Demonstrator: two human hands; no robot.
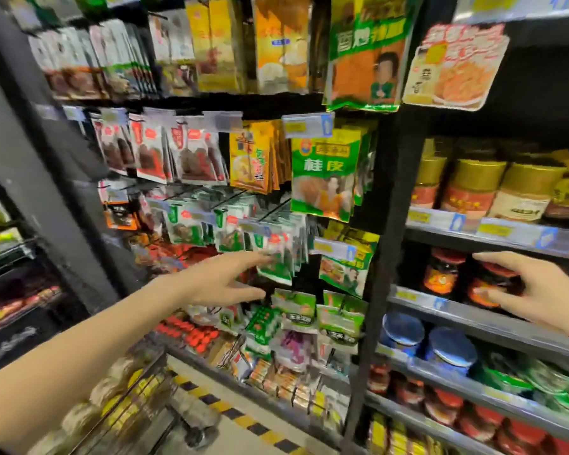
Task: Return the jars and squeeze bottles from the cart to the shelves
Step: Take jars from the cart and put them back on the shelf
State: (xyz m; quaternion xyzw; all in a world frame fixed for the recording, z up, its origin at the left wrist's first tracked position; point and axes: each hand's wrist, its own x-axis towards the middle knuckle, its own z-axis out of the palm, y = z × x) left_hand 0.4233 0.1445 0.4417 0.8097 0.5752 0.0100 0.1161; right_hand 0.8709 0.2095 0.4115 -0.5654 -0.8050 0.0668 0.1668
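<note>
My right hand (536, 290) is at the right-hand shelf, its fingers wrapped around a dark red-lidded jar (490, 284) that stands on the grey shelf (473, 318). A second jar of the same kind (442, 272) stands just left of it. My left hand (224, 280) reaches forward with fingers spread and holds nothing, hovering in front of hanging green sachets (276, 257). The wire cart (125, 405) sits at the lower left, with blurred yellow-labelled goods inside.
Gold-lidded jars (477, 188) fill the shelf above, blue-lidded tubs (450, 348) the shelf below, red-lidded jars (440, 405) lower still. Hanging packets cover the middle bay. A black upright post (388, 224) divides the two bays. Yellow-black floor tape (237, 418) runs along the base.
</note>
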